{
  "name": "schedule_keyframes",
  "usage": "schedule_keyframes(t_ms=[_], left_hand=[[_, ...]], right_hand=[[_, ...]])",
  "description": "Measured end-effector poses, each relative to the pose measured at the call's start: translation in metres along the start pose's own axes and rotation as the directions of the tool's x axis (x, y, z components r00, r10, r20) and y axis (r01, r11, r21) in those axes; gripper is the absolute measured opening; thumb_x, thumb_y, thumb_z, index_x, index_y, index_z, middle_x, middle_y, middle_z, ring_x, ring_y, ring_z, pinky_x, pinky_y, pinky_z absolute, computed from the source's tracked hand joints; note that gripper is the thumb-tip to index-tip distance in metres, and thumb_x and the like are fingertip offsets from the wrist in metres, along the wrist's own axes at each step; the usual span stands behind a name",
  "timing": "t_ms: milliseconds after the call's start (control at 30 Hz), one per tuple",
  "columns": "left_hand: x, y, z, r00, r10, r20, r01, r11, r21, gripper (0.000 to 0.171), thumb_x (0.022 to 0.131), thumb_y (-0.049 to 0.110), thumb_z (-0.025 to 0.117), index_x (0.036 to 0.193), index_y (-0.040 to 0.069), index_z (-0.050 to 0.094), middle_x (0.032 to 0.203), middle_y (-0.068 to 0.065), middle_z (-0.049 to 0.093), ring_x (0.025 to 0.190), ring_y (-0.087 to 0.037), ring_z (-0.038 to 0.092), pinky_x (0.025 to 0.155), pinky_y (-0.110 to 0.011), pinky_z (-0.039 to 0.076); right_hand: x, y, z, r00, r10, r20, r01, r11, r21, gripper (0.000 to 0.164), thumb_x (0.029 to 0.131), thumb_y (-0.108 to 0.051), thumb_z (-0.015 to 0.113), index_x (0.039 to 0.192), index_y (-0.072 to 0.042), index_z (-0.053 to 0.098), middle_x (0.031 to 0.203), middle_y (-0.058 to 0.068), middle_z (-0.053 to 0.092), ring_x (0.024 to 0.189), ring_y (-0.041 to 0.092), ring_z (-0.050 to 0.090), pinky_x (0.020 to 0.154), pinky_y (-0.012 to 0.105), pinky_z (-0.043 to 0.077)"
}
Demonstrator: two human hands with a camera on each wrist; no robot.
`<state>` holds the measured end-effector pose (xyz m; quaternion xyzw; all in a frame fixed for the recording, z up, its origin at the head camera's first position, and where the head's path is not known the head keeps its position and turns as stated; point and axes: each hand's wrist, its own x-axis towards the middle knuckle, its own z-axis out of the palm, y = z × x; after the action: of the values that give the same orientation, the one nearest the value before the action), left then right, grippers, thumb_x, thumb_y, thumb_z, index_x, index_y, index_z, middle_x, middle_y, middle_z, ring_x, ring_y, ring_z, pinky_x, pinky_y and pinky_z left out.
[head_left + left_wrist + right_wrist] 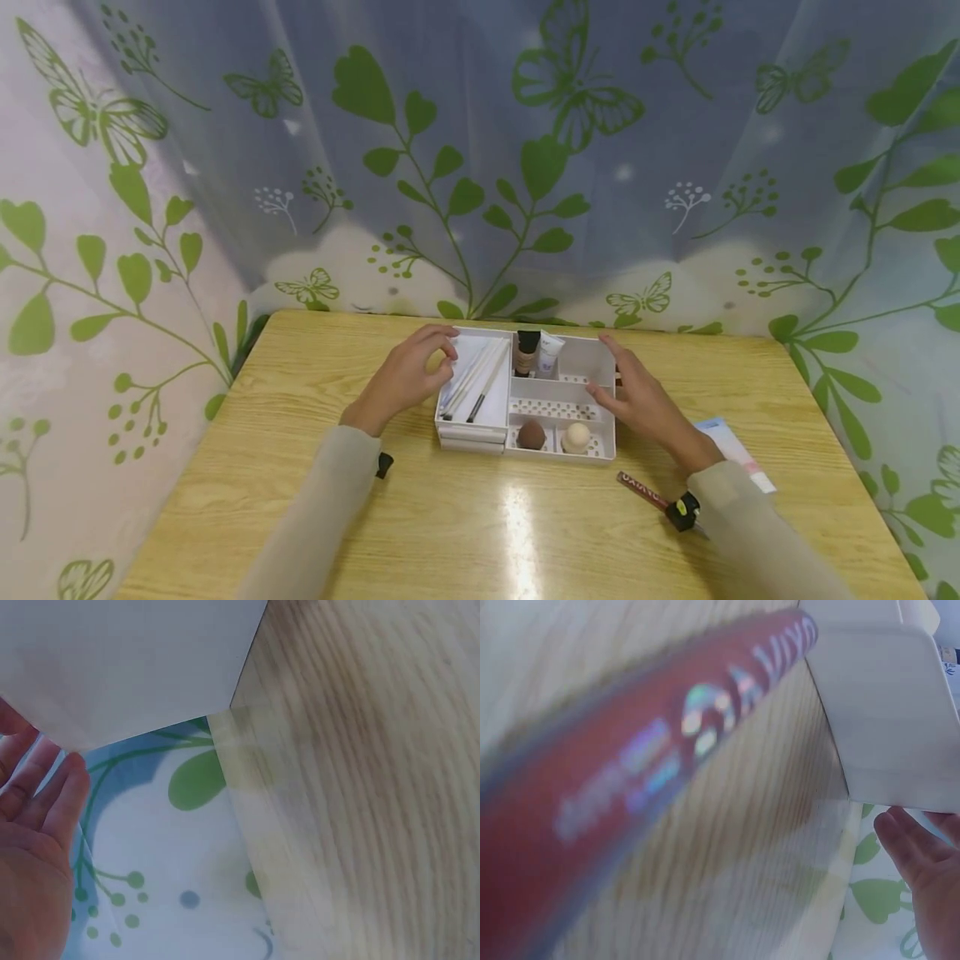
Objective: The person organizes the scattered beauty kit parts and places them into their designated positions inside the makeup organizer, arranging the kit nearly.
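Count, my desk: 1 white organiser tray [558,405]. Inside: 2 sponges, 1 brown [531,434], 1 cream [576,437]; 2 tubes [537,353]; approx. 3 brushes [474,382]. Outside: 1 red tube [641,490], 1 white-pink pkt [733,451].

A pale wooden worktop [300,500] stands against a sheer curtain [480,167] printed with green leaves and butterflies. Light glares off the worktop near its front edge.
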<state>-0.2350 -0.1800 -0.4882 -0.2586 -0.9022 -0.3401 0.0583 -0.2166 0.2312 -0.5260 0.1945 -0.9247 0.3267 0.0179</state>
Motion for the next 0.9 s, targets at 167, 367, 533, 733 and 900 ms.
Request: schedule_keyframes(t_ms=[167,367,533,733,900], left_hand=[[-0.008,-0.006,-0.004,1.000,-0.007,-0.015,0.007,0.999,-0.034,0.026,0.099,0.010,0.064,0.123,0.010,0.073,0.161,-0.005,0.055,0.147,-0.031,0.056,0.107,-0.050,0.056],[-0.017,-0.011,-0.010,1.000,-0.016,-0.006,0.016,0.999,-0.043,0.036,0.103,0.012,0.063,0.138,0.010,0.070,0.162,-0.003,0.054,0.150,-0.030,0.054,0.116,-0.054,0.052],[-0.022,-0.015,-0.015,1.000,-0.020,-0.009,0.020,0.999,-0.051,0.042,0.104,0.013,0.063,0.145,0.011,0.067,0.163,-0.003,0.054,0.151,-0.030,0.052,0.117,-0.055,0.051],[-0.026,-0.018,-0.016,0.999,-0.038,0.018,0.039,0.996,-0.075,0.054,0.105,0.014,0.061,0.158,0.009,0.057,0.169,-0.005,0.049,0.152,-0.031,0.051,0.104,-0.049,0.051],[-0.027,-0.019,-0.016,0.996,-0.073,0.047,0.077,0.992,-0.100,0.061,0.105,0.016,0.057,0.165,0.011,0.048,0.173,-0.005,0.044,0.141,-0.030,0.055,0.093,-0.046,0.048]], right_hand=[[0.000,-0.007,0.004,1.000,-0.013,0.012,0.013,0.999,0.038,0.089,0.107,-0.025,0.073,0.174,-0.008,0.017,0.163,0.032,0.041,0.133,0.050,0.062,0.100,0.060,0.062],[-0.001,-0.013,0.007,0.999,-0.015,0.033,0.013,0.998,0.060,0.089,0.108,-0.026,0.071,0.175,-0.011,0.016,0.163,0.030,0.041,0.133,0.048,0.063,0.099,0.057,0.063],[-0.001,-0.016,0.012,0.999,-0.033,0.038,0.030,0.997,0.066,0.090,0.107,-0.025,0.073,0.176,-0.016,0.016,0.164,0.028,0.042,0.135,0.047,0.062,0.101,0.058,0.062],[-0.001,-0.016,0.015,0.998,-0.048,0.031,0.045,0.996,0.077,0.092,0.106,-0.025,0.074,0.177,-0.019,0.015,0.168,0.027,0.039,0.139,0.047,0.059,0.102,0.058,0.062],[-0.002,-0.017,0.015,0.998,-0.059,0.037,0.056,0.995,0.085,0.093,0.106,-0.025,0.075,0.177,-0.019,0.015,0.169,0.026,0.038,0.142,0.047,0.056,0.103,0.059,0.061]])
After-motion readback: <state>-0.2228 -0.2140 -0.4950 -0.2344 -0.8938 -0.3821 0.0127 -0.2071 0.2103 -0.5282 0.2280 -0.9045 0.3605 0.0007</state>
